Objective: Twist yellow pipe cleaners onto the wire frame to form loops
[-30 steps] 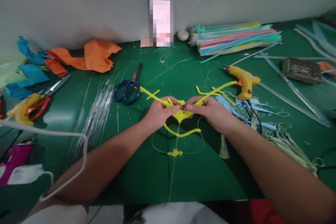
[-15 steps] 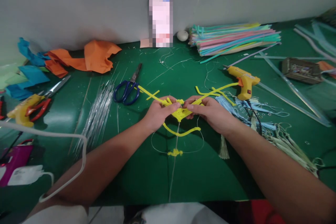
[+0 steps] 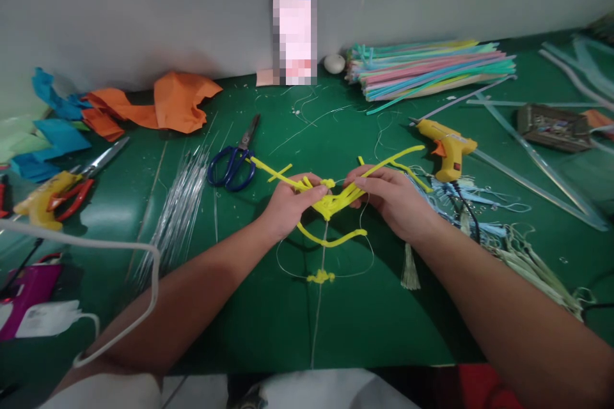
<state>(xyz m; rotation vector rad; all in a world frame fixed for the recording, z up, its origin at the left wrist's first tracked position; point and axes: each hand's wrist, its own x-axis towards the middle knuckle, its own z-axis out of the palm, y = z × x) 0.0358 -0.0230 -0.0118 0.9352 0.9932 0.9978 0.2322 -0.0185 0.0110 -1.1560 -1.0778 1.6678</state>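
Between my hands is a bundle of bent yellow pipe cleaners (image 3: 329, 208), joined at the middle with long ends spreading out to both sides. My left hand (image 3: 295, 202) pinches its left part between thumb and fingers. On the other side my right hand (image 3: 384, 190) is closed on the right-hand strands. Below hangs a curved yellow strand (image 3: 330, 243). A thin pale wire runs down from the bundle, and a small yellow knotted piece (image 3: 320, 277) sits on it inside a wire loop. The fingertips of my right hand are partly hidden behind the strands.
Blue-handled scissors (image 3: 233, 166) lie left of my hands, beside clear thin rods (image 3: 180, 204). A yellow glue gun (image 3: 448, 147) and tassels (image 3: 522, 268) lie right. Behind are a phone (image 3: 294, 35) and a pile of coloured pipe cleaners (image 3: 432, 70). A white cable (image 3: 154, 268) crosses my left forearm.
My right hand has shifted slightly outward and up along the yellow strands, away from the centre. The right strand's tip has moved left, clear of the glue gun. My left hand stays in place.
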